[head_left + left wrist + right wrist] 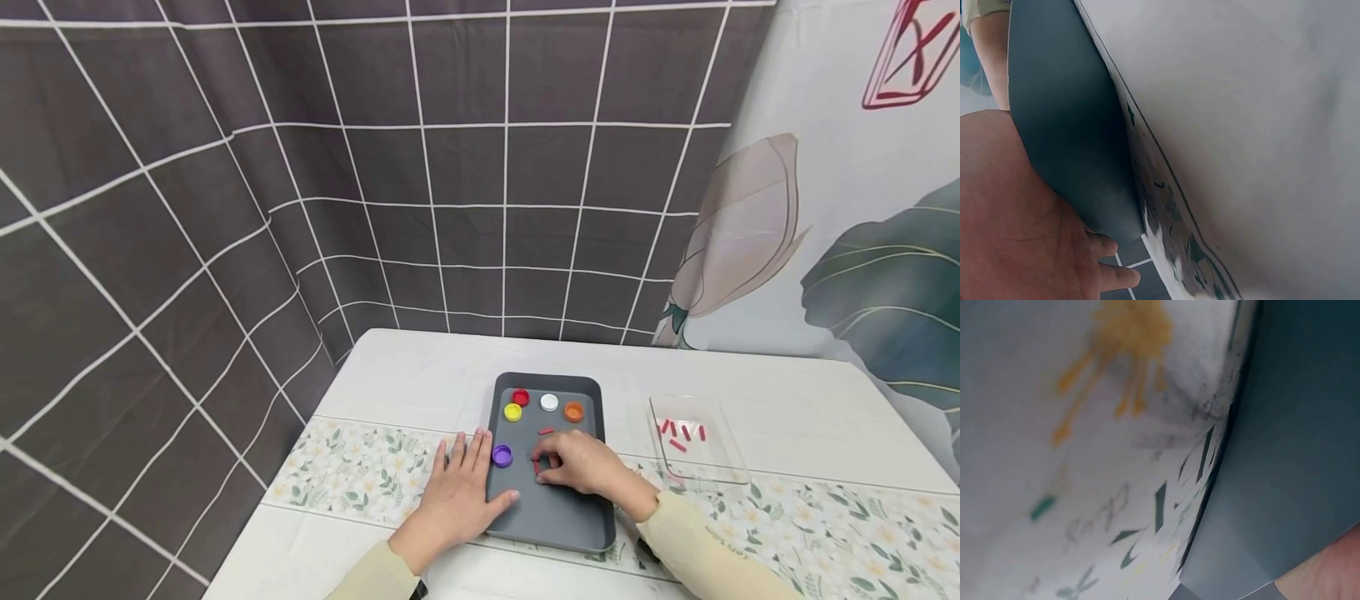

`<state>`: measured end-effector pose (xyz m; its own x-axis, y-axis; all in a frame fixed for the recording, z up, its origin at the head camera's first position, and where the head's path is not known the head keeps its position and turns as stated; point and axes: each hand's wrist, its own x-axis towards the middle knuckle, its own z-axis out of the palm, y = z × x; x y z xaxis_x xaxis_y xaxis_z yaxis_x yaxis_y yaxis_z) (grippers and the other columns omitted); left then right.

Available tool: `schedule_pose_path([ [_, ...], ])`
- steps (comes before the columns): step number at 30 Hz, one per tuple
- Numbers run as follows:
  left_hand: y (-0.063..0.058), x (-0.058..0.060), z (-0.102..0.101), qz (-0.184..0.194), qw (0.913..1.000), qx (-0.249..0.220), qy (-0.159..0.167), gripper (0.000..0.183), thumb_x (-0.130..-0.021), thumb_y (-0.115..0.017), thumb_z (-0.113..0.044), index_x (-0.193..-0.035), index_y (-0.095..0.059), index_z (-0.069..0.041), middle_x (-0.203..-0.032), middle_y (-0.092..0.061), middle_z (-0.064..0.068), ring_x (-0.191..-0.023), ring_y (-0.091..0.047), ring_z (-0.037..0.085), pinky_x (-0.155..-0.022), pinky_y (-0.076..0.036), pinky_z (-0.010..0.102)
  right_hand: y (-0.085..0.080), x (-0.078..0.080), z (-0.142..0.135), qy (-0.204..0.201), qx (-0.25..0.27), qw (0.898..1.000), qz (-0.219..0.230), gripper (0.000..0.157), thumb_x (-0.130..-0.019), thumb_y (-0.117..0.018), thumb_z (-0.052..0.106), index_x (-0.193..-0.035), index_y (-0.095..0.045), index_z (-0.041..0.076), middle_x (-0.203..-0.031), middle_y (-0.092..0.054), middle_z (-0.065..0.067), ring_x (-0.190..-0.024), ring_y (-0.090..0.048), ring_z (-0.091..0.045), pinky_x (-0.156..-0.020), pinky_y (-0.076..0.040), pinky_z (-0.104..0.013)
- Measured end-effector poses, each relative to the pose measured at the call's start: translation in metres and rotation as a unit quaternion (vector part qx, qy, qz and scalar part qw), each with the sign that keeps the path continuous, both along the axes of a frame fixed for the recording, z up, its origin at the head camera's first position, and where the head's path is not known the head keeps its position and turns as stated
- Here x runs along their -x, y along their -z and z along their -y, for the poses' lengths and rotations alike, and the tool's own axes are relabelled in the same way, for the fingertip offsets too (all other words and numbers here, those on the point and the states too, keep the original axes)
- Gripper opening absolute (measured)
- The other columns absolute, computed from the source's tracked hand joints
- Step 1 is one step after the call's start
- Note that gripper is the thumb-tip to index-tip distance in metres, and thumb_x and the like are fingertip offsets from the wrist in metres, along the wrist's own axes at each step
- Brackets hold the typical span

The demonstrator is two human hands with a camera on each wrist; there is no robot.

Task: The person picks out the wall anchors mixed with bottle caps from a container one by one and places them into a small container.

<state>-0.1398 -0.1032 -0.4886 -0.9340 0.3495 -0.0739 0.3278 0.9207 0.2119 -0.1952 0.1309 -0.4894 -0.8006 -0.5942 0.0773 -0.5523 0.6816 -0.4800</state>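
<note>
Over the grey tray (pixel 551 521), my right hand (pixel 576 461) pinches a small red stick (pixel 536 468) between thumb and fingertips, low at the tray floor. Another red stick (pixel 545 431) lies on the tray just beyond those fingers. My left hand (pixel 459 497) rests with spread, straight fingers along the tray's left edge, beside a purple cap (pixel 502 456). Toward the tray's far end sit a red cap (pixel 521 397), a yellow cap (pixel 512 412), a white cap (pixel 549 402) and an orange cap (pixel 573 412). The left wrist view shows the left palm (pixel 1022 219) against the tray's side.
Right of the tray stands a clear plastic box (pixel 716 454) with several red sticks (pixel 678 446) inside. A white cloth with a floral band (pixel 352 467) covers the table. Dark gridded curtains (pixel 465 167) hang behind and at the left.
</note>
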Motion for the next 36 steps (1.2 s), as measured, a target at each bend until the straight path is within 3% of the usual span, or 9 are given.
schedule_pose_path([
  [11, -0.002, -0.001, -0.001, 0.005, 0.9999, -0.01, -0.001, 0.093, -0.098, -0.047, -0.067, -0.162, -0.02, -0.005, -0.168, -0.023, 0.013, -0.154, -0.017, 0.04, -0.122, -0.009, 0.061, 0.005, -0.003, 0.002, -0.005, 0.002, 0.999, -0.043, 0.011, -0.083, -0.08, 0.014, -0.092, -0.075, 0.012, -0.057, -0.046, 0.017, -0.049, -0.041, 0.005, -0.045, -0.037, -0.018],
  [21, -0.002, 0.0, 0.0, 0.01, 0.9999, -0.003, 0.0, 0.094, -0.098, -0.046, -0.068, -0.162, -0.019, -0.006, -0.168, -0.022, 0.012, -0.154, -0.016, 0.039, -0.122, -0.009, 0.061, -0.002, -0.004, -0.003, -0.001, 0.056, 0.998, -0.031, 0.008, -0.084, -0.076, 0.01, -0.092, -0.075, 0.01, -0.055, -0.045, 0.017, -0.048, -0.04, 0.006, -0.048, -0.037, -0.017],
  [36, -0.002, -0.001, 0.0, 0.004, 1.0, -0.002, -0.002, 0.094, -0.097, -0.045, -0.068, -0.162, -0.019, -0.005, -0.168, -0.021, 0.013, -0.154, -0.017, 0.04, -0.122, -0.008, 0.06, -0.013, -0.009, -0.034, 0.031, 0.138, 0.99, 0.008, 0.017, -0.087, -0.076, 0.009, -0.103, -0.075, 0.002, -0.063, -0.051, 0.015, -0.054, -0.044, 0.004, -0.052, -0.042, -0.02],
])
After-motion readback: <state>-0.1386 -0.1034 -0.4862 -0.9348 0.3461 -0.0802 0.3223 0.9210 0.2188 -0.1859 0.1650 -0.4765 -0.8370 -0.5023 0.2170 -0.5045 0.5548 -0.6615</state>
